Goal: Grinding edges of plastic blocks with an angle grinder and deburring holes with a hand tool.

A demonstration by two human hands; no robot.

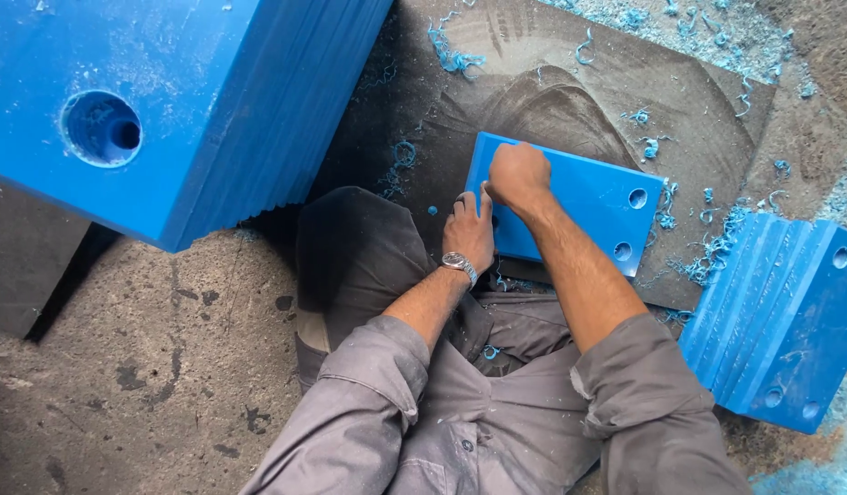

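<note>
Resting fisted on the blue plate (pixel 579 197), the right hand (pixel 518 174) meets the left hand (pixel 469 234), fingers pressed together at its edge.

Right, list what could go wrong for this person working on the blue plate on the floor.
1. The right hand is fisted at the blue plate's edge with the left hand right beside it; whatever the fist holds is hidden, but a slip could catch the left fingers.
2. Blue shavings litter the mat under the plate, so it might slide.
3. The tall stack of blue plates stands close by the knee and could perhaps tip if bumped.
</note>
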